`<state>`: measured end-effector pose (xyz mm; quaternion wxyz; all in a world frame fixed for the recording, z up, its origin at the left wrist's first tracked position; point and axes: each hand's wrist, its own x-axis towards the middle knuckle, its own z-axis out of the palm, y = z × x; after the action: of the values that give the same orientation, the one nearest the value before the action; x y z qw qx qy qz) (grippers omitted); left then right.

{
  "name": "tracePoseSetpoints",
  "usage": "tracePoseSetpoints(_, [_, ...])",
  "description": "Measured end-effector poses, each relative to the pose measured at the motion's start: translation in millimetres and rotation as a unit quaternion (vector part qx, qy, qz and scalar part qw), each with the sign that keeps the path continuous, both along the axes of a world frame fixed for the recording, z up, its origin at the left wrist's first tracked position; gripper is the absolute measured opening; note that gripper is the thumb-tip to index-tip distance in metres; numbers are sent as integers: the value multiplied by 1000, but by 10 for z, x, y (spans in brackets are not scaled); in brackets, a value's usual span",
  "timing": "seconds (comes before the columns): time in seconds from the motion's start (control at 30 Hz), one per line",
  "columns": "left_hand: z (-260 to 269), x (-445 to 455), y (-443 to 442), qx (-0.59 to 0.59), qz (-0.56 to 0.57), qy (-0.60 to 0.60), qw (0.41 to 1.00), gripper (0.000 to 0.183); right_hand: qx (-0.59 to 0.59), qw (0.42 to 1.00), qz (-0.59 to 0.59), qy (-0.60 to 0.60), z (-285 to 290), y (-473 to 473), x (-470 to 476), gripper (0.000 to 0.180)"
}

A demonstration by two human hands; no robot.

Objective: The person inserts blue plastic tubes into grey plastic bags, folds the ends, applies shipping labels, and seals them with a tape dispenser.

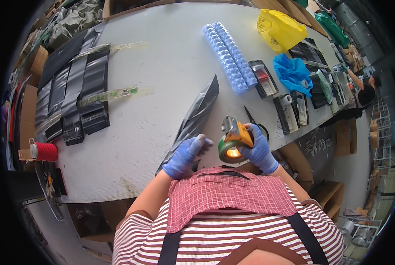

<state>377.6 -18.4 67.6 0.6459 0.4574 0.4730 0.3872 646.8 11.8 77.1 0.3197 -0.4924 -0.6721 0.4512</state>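
My right hand [258,150], in a blue glove, grips an orange tape dispenser [240,133] with a metal head. A tape roll [225,150] with a green outer face sits on it. My left hand [186,157], also gloved, is at the near end of a long, narrow black plastic bag [197,111]. Its thumb is raised and its fingertips look dirty. The bag runs away from me across the white table [144,122], partly behind that hand; whether the fingers pinch it is hidden. Black-handled scissors [255,122] lie just beyond the dispenser.
Taped black packages [75,96] lie at left, near a red twine spool [47,151]. Light-blue bubble-textured strips [230,58] lie beyond the bag. A yellow bag [280,29], a blue plastic bag [292,71] and open boxes [263,81] occupy the right. Another person [366,89] works far right.
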Motion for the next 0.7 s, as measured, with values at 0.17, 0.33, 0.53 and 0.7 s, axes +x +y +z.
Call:
tracePoseSetpoints(0.17, [-77,159,139,-65,-54,-94,992,45,163,973,55,-156,28,-70,-83,64])
tracePoseSetpoints(0.33, [-293,76,170,-46,-37,-30,998,34,57,983,95,-149,-28,-76,7,65])
tracePoseSetpoints(0.53, [-547,-554,587,79,98,221,967,29,60,978,74,-185,-207,40,223,65])
tracePoseSetpoints(0.7, [-1167,-688,908,63,61,347,934,35,89,951,70,-286,-338,132,141,69])
